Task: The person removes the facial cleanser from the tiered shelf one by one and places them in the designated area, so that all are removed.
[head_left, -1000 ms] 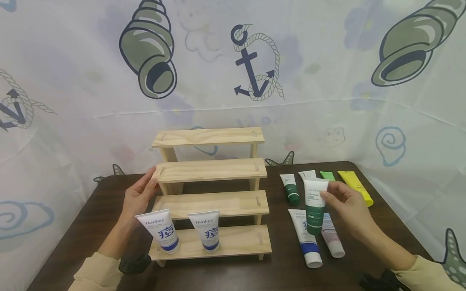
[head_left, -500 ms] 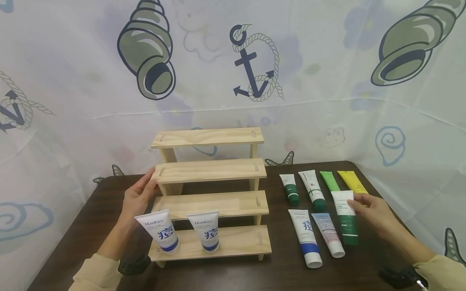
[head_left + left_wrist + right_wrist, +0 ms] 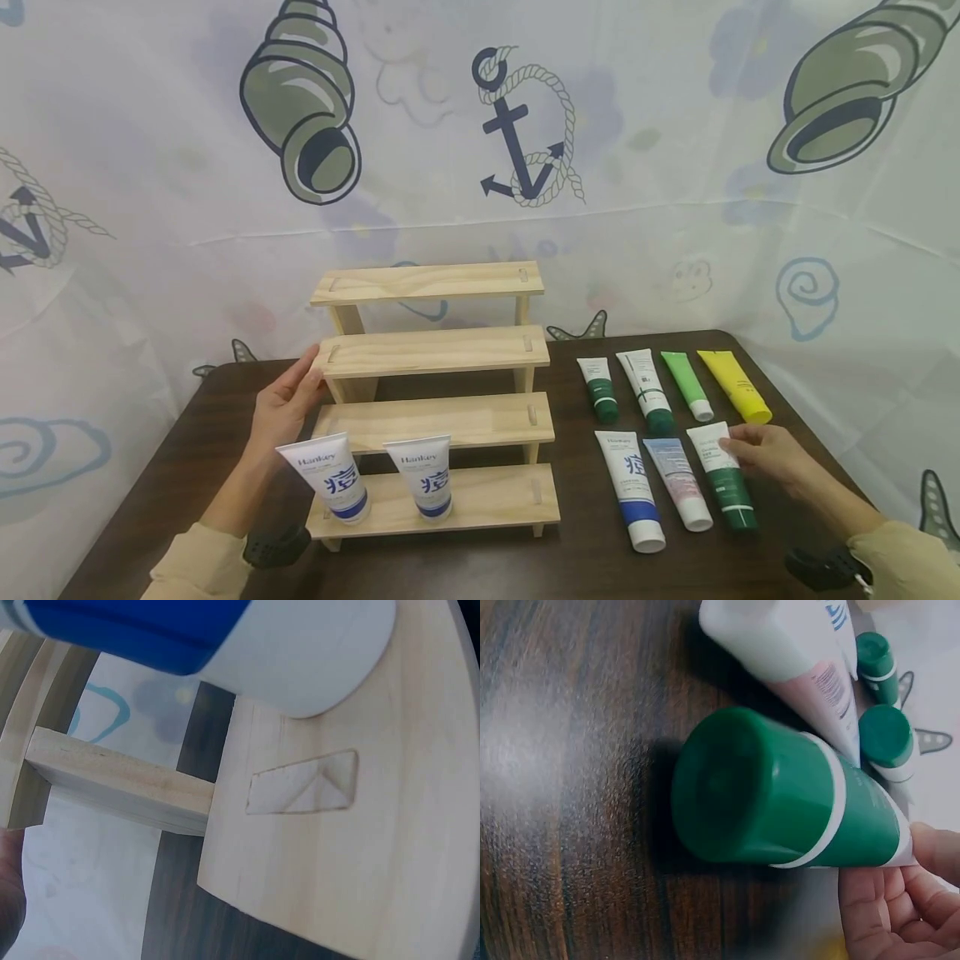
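Note:
With my right hand [image 3: 768, 454] I pinch the upper end of a white and green squeeze tube [image 3: 723, 475], which lies at or just above the table beside a pink and white tube [image 3: 678, 483]. In the right wrist view its green cap [image 3: 724, 784] faces the camera, thumb and fingers at the far end. My left hand [image 3: 285, 404] grips the left end of a tier of the wooden stepped shelf [image 3: 435, 350]. Two white and blue tubes [image 3: 330, 475] stand on their caps on the lowest tier. Only a sliver of the left hand shows in the left wrist view.
Right of the shelf, a blue-capped tube [image 3: 632, 487] lies in the front row. Behind it lie two green-capped tubes [image 3: 598, 387], a light green tube [image 3: 686, 383] and a yellow tube [image 3: 735, 385]. A patterned cloth [image 3: 645, 167] hangs behind the dark table [image 3: 592, 575].
My right hand has carried the white and green tube rightward and down, from over the other tubes to the right end of the front row. The left hand stays on the shelf.

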A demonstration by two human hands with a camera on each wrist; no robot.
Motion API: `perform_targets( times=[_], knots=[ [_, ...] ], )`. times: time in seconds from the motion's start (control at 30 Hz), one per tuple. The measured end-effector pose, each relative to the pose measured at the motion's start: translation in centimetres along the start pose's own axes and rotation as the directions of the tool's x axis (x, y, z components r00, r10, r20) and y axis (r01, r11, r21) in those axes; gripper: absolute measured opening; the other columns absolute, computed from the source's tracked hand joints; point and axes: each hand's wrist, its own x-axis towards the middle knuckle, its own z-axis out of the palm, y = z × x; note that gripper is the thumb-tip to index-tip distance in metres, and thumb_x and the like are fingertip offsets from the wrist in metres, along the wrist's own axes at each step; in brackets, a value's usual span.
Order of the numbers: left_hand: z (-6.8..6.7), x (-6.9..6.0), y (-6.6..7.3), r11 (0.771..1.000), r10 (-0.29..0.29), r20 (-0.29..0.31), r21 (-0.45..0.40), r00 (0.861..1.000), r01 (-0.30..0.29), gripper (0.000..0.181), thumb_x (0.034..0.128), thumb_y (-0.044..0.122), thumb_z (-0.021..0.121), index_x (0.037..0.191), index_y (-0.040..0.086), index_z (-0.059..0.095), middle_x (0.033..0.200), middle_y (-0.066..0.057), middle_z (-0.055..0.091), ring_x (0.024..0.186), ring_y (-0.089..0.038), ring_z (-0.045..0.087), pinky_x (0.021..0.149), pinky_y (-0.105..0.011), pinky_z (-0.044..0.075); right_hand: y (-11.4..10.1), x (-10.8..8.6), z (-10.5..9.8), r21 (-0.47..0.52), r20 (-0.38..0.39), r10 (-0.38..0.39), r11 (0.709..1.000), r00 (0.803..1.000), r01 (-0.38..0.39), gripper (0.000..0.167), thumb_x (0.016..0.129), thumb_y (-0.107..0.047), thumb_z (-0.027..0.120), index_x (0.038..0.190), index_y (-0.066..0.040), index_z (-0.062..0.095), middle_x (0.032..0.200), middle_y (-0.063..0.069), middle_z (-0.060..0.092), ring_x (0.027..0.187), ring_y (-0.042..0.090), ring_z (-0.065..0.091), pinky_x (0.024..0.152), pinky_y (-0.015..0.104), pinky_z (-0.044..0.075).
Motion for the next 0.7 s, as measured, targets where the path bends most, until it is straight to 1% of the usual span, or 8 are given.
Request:
perform_targets(
  times=[0.17, 0.33, 0.47, 0.6, 0.7],
  knots=[
    [0.0, 0.0, 0.0, 1.0, 0.014, 0.002, -0.022, 1.0, -0.014, 0.054, 0.0954, 0.031, 0.054, 0.145, 0.015, 0.037, 0.147, -0.007, 0.039, 0.103, 0.009, 0.057, 0.086, -0.008, 0.045, 0.5, 0.5, 0.2, 0.006, 0.019, 0.02, 1.0, 1.0, -0.02, 0.059, 0.094, -0.025, 0.058, 0.122, 0.024, 0.04, 0.102, 0.025, 0.061, 0.085, 0.021, 0.062, 0.077, 0.041, 0.057],
    [0.0, -0.1, 0.0, 0.998, 0.022, 0.003, -0.055, 1.0, -0.022, 0.054, 0.0953, 0.028, 0.055, 0.144, 0.014, 0.038, 0.146, -0.005, 0.041, 0.102, 0.009, 0.058, 0.085, -0.008, 0.045, 0.9, 0.9, 0.3, 0.004, 0.022, 0.032, 0.999, 0.999, -0.032, 0.064, 0.093, -0.029, 0.06, 0.123, 0.023, 0.04, 0.106, 0.03, 0.058, 0.085, 0.022, 0.063, 0.079, 0.042, 0.057],
    [0.0, -0.1, 0.0, 0.998, 0.026, 0.004, -0.065, 1.0, -0.026, 0.054, 0.0954, 0.028, 0.055, 0.144, 0.013, 0.038, 0.146, -0.004, 0.042, 0.102, 0.009, 0.058, 0.085, -0.007, 0.046, 1.0, 1.0, 0.4, 0.006, 0.021, 0.042, 0.999, 0.999, -0.042, 0.068, 0.091, -0.033, 0.062, 0.124, 0.023, 0.04, 0.107, 0.031, 0.058, 0.086, 0.022, 0.063, 0.079, 0.043, 0.057],
    [0.0, 0.0, -0.1, 0.998, 0.024, 0.0, -0.062, 1.0, -0.024, 0.054, 0.0954, 0.028, 0.055, 0.144, 0.013, 0.038, 0.146, -0.005, 0.041, 0.102, 0.009, 0.058, 0.085, -0.007, 0.046, 1.1, 1.0, 0.4, 0.002, 0.029, 0.045, 0.999, 0.999, -0.045, 0.071, 0.091, -0.036, 0.062, 0.124, 0.023, 0.039, 0.108, 0.032, 0.057, 0.087, 0.024, 0.063, 0.08, 0.044, 0.056],
    [0.1, 0.0, -0.1, 0.999, 0.016, 0.0, -0.044, 1.0, -0.016, 0.054, 0.0954, 0.03, 0.054, 0.144, 0.014, 0.038, 0.146, -0.006, 0.04, 0.102, 0.009, 0.058, 0.085, -0.007, 0.046, 1.1, 1.1, 0.4, -0.001, 0.033, 0.052, 0.999, 0.998, -0.052, 0.072, 0.091, -0.036, 0.061, 0.125, 0.023, 0.039, 0.11, 0.034, 0.056, 0.088, 0.025, 0.063, 0.08, 0.044, 0.056]
  ],
)
